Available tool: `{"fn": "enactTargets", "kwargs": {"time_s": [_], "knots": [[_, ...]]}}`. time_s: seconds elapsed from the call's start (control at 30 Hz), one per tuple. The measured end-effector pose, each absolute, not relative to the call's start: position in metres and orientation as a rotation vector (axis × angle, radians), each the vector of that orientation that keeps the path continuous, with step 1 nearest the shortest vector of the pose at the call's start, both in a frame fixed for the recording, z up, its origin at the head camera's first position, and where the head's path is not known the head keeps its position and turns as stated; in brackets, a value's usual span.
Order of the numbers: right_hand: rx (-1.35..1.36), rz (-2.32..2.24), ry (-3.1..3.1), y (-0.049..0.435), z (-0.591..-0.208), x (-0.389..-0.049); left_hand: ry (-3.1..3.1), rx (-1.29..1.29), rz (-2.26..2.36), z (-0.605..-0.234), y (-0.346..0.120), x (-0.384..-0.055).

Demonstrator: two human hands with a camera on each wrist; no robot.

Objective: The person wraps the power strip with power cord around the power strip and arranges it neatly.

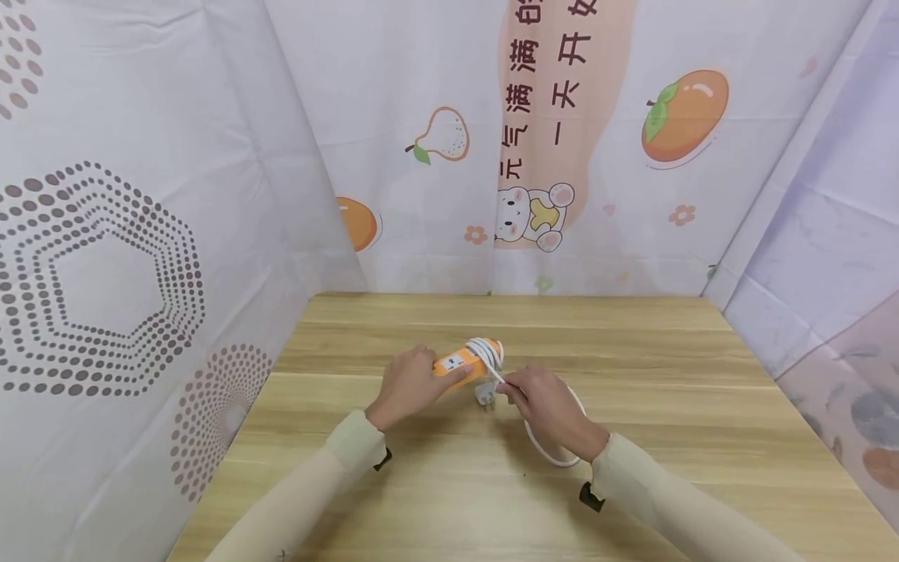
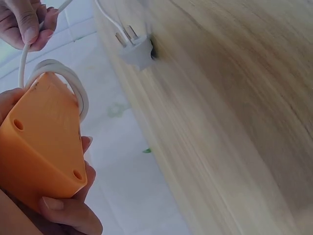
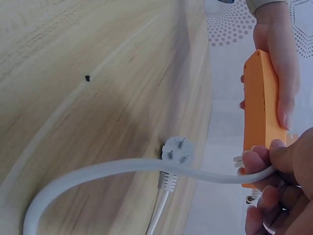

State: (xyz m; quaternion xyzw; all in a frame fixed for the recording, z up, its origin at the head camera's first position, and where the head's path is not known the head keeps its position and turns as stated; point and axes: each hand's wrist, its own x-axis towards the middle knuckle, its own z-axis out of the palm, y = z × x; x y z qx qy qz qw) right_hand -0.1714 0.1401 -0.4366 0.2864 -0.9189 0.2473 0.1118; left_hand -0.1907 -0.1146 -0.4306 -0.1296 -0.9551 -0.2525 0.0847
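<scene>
An orange power strip (image 1: 460, 363) is held above the table by my left hand (image 1: 410, 386), fingers on one side and thumb along the other. Several turns of white cord (image 1: 485, 351) wrap around the strip's far end. My right hand (image 1: 548, 406) pinches the cord between thumb and fingertips, just right of the strip. From there a loose loop of cord (image 3: 98, 171) hangs below the right hand. The white three-pin plug (image 3: 177, 151) shows its prongs near the tabletop, below the strip. In the left wrist view, the strip's plain orange underside (image 2: 44, 132) faces the camera.
The wood-grain table (image 1: 337, 492) ends at a printed curtain (image 1: 421, 234) at the back. More curtain (image 1: 126, 273) hangs along the left side, and another (image 1: 829, 257) along the right. A small dark speck (image 3: 87, 78) lies on the tabletop.
</scene>
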Motion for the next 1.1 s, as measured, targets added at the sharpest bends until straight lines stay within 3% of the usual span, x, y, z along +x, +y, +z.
{"fn": "enactTargets", "kwargs": {"time_s": [0.8,1.1], "knots": [[0.859,0.748,-2.663,0.135,-0.463,-0.167,-2.852,-0.296,-0.964,-0.438,-0.108,-0.185],[0.855,0.725,-2.599,0.137,-0.461,-0.173,-2.85,-0.37,-1.023,-0.434,-0.107,-0.191]]}}
